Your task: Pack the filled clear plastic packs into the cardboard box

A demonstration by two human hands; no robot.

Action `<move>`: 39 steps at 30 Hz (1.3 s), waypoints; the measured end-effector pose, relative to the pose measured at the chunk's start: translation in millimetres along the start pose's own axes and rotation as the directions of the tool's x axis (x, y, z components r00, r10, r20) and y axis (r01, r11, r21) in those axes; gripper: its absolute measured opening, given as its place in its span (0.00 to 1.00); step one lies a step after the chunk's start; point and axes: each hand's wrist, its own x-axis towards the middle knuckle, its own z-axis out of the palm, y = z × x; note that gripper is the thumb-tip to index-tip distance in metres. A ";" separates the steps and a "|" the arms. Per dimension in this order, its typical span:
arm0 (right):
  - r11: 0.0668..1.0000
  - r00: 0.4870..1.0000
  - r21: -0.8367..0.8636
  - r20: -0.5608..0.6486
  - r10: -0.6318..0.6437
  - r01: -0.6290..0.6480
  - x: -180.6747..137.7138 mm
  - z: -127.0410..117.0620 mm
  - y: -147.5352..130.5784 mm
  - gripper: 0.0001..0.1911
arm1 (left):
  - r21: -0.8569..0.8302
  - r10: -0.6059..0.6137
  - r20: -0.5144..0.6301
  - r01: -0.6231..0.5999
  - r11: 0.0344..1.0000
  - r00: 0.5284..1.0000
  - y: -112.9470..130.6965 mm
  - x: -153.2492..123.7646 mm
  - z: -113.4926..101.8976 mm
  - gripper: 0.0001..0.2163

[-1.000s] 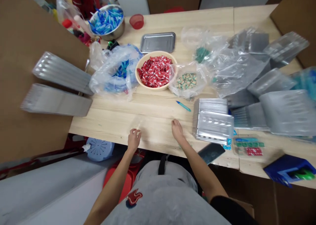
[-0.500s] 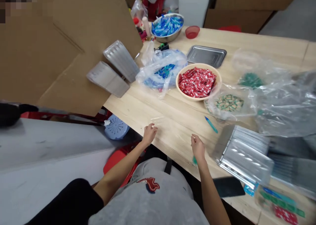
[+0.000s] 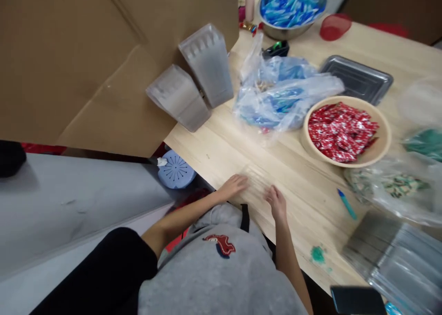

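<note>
My left hand (image 3: 235,186) and my right hand (image 3: 276,202) are close together at the near edge of the wooden table (image 3: 224,149). Between them a thin clear plastic sheet (image 3: 257,179) lies on the wood, faint and hard to outline. The left hand's fingers lie over its left edge, and the right hand's curled fingers hold its right edge. A bowl of red packets (image 3: 380,154) stands to the right, and a blue pen (image 3: 347,204) lies beyond my right hand.
Two stacks of clear trays (image 3: 207,64) lean on a big cardboard sheet (image 3: 86,61) at left. There is also a clear bag of blue items (image 3: 283,98), a metal tray (image 3: 357,78), a steel bowl (image 3: 292,29), more clear trays (image 3: 393,255) and a phone (image 3: 357,300).
The view has swung left and down. My hands have come closer together over the clear sheet, and the left hand's fingers have flattened onto it.
</note>
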 end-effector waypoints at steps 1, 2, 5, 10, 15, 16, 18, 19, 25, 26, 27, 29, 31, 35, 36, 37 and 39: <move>1.000 1.000 0.007 -0.009 0.021 -0.021 1.9 5.8 -4.6 0.31 | -0.012 -0.045 -0.018 0.045 0.999 0.999 -15.1 -4.9 -7.8 0.15; 0.999 0.999 0.013 -0.024 0.039 -0.039 3.6 10.5 -9.3 0.31 | -0.016 -0.146 -0.052 0.146 0.989 0.988 -31.4 -10.3 -16.3 0.16; 0.997 0.990 0.053 -0.119 0.070 -0.064 10.4 17.1 -24.3 0.27 | -0.011 -0.503 -0.190 0.510 0.860 0.843 -83.1 -27.5 -43.1 0.17; 0.985 0.940 0.172 -0.334 0.075 -0.018 35.1 10.3 -49.4 0.19 | -0.022 -0.618 -0.187 0.626 0.780 0.763 -145.2 -44.9 -70.0 0.13; 0.982 0.896 0.190 -0.434 0.095 -0.012 51.0 7.3 -59.4 0.16 | 0.011 -0.597 -0.094 0.601 0.799 0.797 -158.6 -39.9 -76.0 0.11; 0.982 0.889 0.189 -0.448 0.095 -0.009 48.0 8.2 -57.8 0.16 | 0.026 -0.592 -0.084 0.596 0.803 0.801 -157.2 -37.8 -78.2 0.11; 0.982 0.873 0.188 -0.479 0.089 0.002 35.0 10.8 -51.2 0.15 | 0.061 -0.571 -0.064 0.575 0.816 0.818 -151.2 -34.8 -84.3 0.11; 0.982 0.862 0.187 -0.499 0.086 0.011 26.1 12.4 -46.8 0.15 | 0.078 -0.553 -0.053 0.556 0.828 0.831 -147.2 -34.4 -87.9 0.11; 0.981 0.745 0.188 -0.661 0.090 0.048 -30.6 2.9 -18.2 0.15 | 0.167 -0.381 0.043 0.370 0.914 0.923 -140.1 -33.0 -103.6 0.07; 0.983 0.729 0.178 -0.680 0.084 0.052 -42.2 -4.8 -13.6 0.15 | 0.165 -0.392 0.047 0.380 0.910 0.919 -140.3 -26.9 -102.9 0.06; 0.985 0.711 0.162 -0.699 0.076 0.053 -55.5 -14.3 -8.7 0.14 | 0.156 -0.384 0.054 0.372 0.915 0.922 -138.3 -17.7 -100.7 0.05; 0.991 0.664 0.123 -0.745 0.063 0.044 -87.5 -38.2 2.6 0.11 | 0.118 -0.338 0.064 0.329 0.937 0.939 -123.4 8.7 -91.9 0.04; 0.996 0.587 0.092 -0.807 0.068 0.011 -123.1 -69.5 16.4 0.13 | 0.044 -0.223 0.077 0.221 0.974 0.972 -92.2 42.3 -77.9 0.06; 0.990 0.355 0.107 -0.925 0.134 -0.093 -180.1 -154.1 49.9 0.16 | -0.092 -0.064 0.080 0.071 0.993 0.995 -5.7 110.9 -42.0 0.07; 0.986 0.305 0.121 -0.940 0.152 -0.118 -187.8 -177.3 59.3 0.16 | -0.102 -0.057 0.068 0.063 0.993 0.996 14.9 124.5 -33.1 0.07; 0.981 0.269 0.137 -0.948 0.170 -0.140 -192.4 -199.8 68.9 0.16 | -0.103 -0.053 0.057 0.058 0.993 0.997 33.7 135.6 -24.7 0.08; 0.969 0.247 0.176 -0.945 0.216 -0.176 -193.2 -238.9 88.6 0.18 | -0.069 -0.083 0.041 0.086 0.994 0.996 65.4 149.5 -10.3 0.10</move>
